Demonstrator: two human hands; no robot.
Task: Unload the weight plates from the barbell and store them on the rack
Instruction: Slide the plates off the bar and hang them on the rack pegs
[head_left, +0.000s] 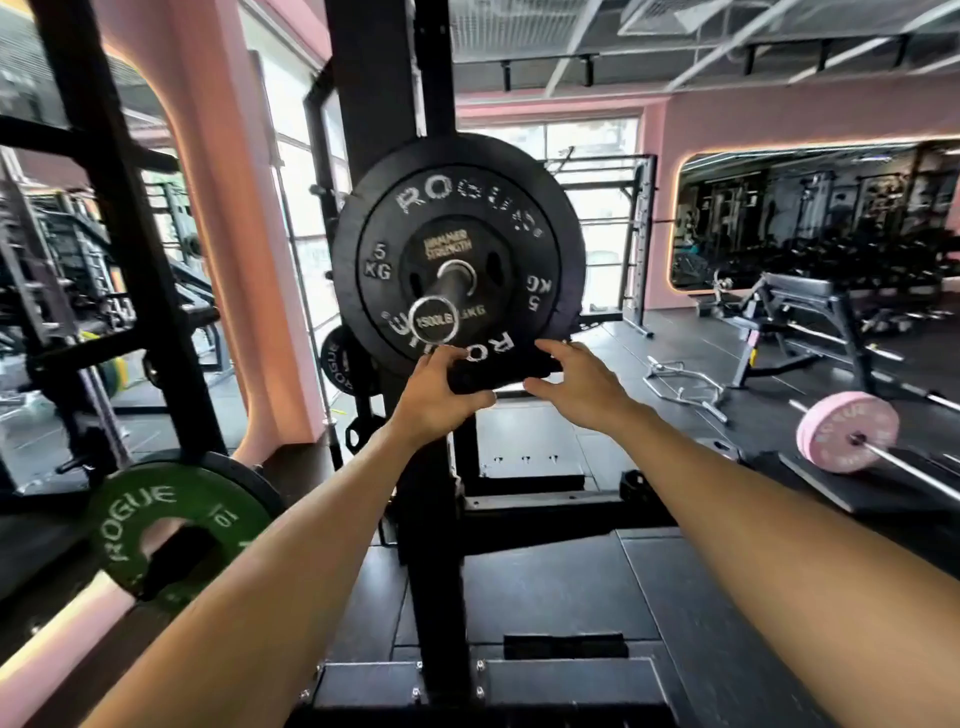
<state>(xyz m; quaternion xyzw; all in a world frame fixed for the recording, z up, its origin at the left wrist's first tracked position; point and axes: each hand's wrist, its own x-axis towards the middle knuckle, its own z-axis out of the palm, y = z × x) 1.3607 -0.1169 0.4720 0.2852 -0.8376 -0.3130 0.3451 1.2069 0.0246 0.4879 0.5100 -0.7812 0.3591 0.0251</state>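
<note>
- Head view: black plates sit stacked on the barbell sleeve (448, 296), whose axis points toward the camera.
- Small Hammer Strength plate (451, 260) outermost, then the Rogue 5 kg plate (457, 254), then a larger black plate (569, 249) behind.
- Left hand (436, 395) grips the lower rim of the stack, thumb on the front face; which plate it grips cannot be told.
- Right hand (576, 384) lies at the lower right rim, fingers loosely spread, hold unconfirmed.
- Judgement: plates must slide along the sleeve toward the person; both hands equally near.
- Green Rogue 10 plate (171, 525) is stored on the rack (119, 208), lower left.
</note>
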